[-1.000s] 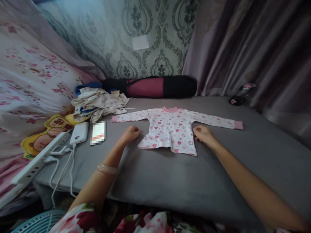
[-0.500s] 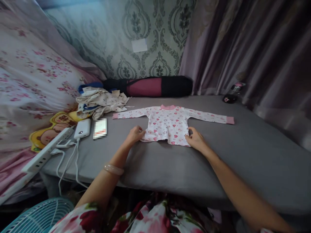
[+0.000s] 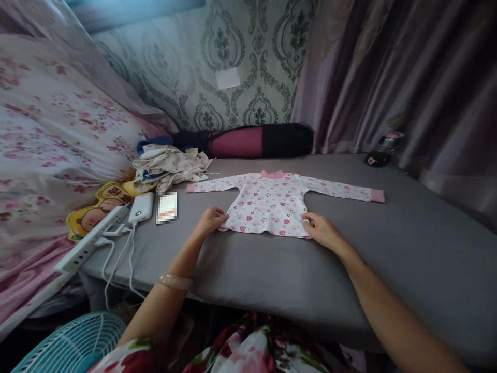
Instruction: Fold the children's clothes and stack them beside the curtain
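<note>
A small white long-sleeved shirt (image 3: 272, 204) with pink hearts, a pink collar and pink cuffs lies flat, its sleeves stretched out to both sides and its hem towards me. At the lower left edge of the shirt, my left hand (image 3: 210, 221) pinches the fabric near the hem. My right hand (image 3: 320, 228) grips the opposite side edge, a little above the lower right corner. Both hands rest low over the grey-covered surface (image 3: 264, 269). A pale bangle (image 3: 175, 282) circles my left wrist.
Left of the shirt lie a crumpled pile of clothes (image 3: 174, 166), a blurred-out card (image 3: 166, 208), a white power bank (image 3: 141, 207) and a power strip (image 3: 91, 243) with cables. A black-and-maroon roll (image 3: 240, 142) lies along the wall. A dark cap-like item (image 3: 377, 158) sits back right. A fan (image 3: 77, 347) stands lower left.
The shirt's lower body has been drawn wider and flatter, the bunched hem now smoother. My hands have moved slightly apart. The whole view has shifted a little.
</note>
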Motion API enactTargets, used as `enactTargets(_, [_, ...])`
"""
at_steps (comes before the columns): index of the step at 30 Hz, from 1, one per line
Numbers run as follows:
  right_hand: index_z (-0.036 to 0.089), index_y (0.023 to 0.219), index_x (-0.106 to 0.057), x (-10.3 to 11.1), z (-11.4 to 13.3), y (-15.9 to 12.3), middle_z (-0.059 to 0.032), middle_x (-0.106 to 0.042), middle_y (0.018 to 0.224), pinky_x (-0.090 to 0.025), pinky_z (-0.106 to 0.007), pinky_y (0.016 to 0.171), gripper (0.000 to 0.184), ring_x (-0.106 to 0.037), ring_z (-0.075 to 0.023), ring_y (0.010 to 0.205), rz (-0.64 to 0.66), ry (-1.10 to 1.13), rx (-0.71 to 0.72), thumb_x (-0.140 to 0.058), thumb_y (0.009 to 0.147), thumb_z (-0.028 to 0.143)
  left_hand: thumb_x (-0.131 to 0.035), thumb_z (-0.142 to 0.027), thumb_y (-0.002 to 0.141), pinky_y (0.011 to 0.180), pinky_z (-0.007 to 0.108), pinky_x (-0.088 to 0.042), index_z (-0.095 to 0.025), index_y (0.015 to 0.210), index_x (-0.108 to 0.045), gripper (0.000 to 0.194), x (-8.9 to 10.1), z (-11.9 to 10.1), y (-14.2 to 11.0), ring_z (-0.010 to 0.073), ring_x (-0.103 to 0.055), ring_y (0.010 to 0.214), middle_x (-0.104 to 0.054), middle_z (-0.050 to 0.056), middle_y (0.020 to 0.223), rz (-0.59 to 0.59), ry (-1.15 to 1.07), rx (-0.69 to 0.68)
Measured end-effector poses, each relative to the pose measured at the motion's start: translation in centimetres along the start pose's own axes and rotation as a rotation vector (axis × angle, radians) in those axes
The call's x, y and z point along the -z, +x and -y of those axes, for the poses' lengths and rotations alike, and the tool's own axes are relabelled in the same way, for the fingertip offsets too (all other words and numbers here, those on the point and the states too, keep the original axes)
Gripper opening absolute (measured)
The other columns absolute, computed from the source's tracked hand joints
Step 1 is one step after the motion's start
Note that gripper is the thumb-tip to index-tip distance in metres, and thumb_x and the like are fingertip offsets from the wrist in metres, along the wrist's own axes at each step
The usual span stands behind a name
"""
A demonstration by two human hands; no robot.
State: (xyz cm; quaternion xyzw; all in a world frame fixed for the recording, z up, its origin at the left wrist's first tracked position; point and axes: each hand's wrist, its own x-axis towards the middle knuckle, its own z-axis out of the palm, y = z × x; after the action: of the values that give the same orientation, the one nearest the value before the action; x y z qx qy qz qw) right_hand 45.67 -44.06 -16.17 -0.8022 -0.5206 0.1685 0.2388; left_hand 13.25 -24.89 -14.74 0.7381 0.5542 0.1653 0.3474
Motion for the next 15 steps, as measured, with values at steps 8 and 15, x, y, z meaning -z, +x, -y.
enactTargets(8, [0.016, 0.114, -0.064, -0.2, -0.4, 0.0, 0.0018, -0.057, 0.059, -0.03, -0.025, 0.053, 0.04, -0.051, -0.0151, 0.056, 0.004, 0.043, 0.011, -0.043, 0.085, 0.035, -0.065, -0.038, 0.081, 0.058, 0.022, -0.047, -0.013, 0.092, -0.062, 0.028, 0.0, -4.3, 4.5, 0.0107, -0.059, 0.059, -0.062, 0.0, 0.066, 0.117, -0.317, 0.26])
enactTargets(15, [0.019, 0.115, -0.064, -0.1, 0.0, -0.2, -0.0019, -0.065, 0.071, -0.034, -0.025, 0.057, 0.04, -0.058, -0.0176, 0.065, 0.015, -0.001, -0.03, -0.042, 0.086, 0.034, -0.063, -0.034, 0.084, 0.065, 0.025, -0.053, -0.012, 0.087, -0.063, 0.022, -1.3, -6.8, 9.6, 0.0139, -0.064, 0.066, -0.064, 0.004, 0.066, 0.089, -0.321, 0.137])
